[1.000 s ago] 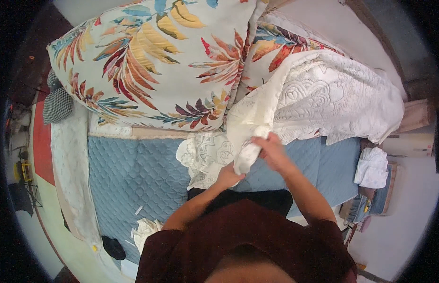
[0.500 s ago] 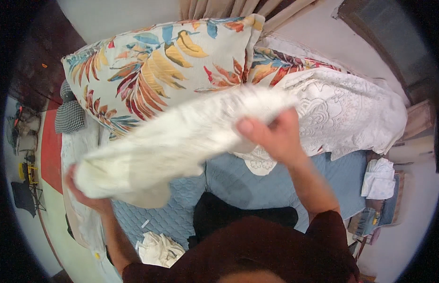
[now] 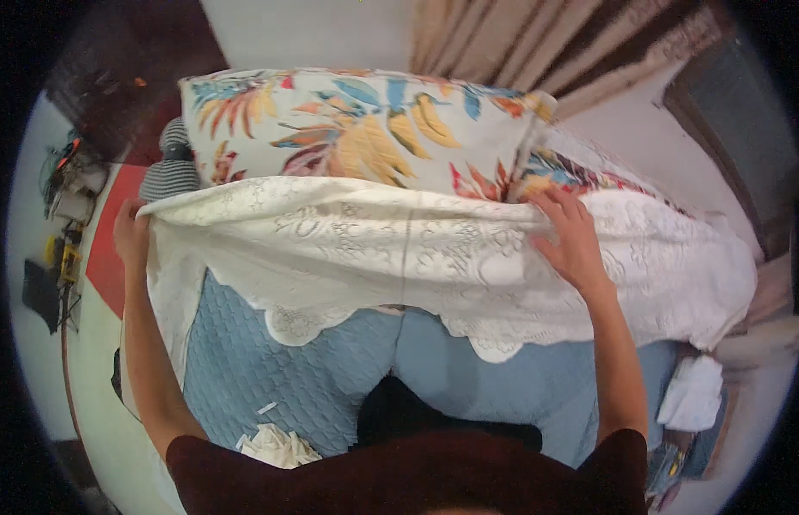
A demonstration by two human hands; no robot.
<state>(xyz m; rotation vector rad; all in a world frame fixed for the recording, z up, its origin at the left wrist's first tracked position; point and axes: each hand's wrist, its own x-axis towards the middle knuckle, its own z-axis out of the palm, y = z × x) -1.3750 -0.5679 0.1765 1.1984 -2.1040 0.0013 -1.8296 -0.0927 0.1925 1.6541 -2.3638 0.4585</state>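
A white cloth with openwork embroidery and a scalloped edge (image 3: 357, 236) stretches across the lower part of a leaf-patterned pillow (image 3: 331, 129) and over the blue quilted bedspread (image 3: 254, 343). At its left end, my left hand (image 3: 131, 230) is closed on the cloth's upper corner. My right hand (image 3: 573, 236) rests on the cloth near its upper edge, fingers spread and thumb apart. A second leaf-patterned pillow (image 3: 554, 169) shows partly behind that hand; the cloth hides its lower part.
A crumpled cream cloth (image 3: 279, 446) and a small white strip (image 3: 267, 408) lie on the bedspread at lower left. A striped grey item (image 3: 169, 178) sits left of the pillow. Folded white cloth (image 3: 693, 395) is at right. Curtains (image 3: 502, 51) hang behind.
The white cloth has gone from a bunched, blurred strip to a wide spread over the pillow's lower part. My left hand has moved up, my right hand rightward, with its fingers now spread.
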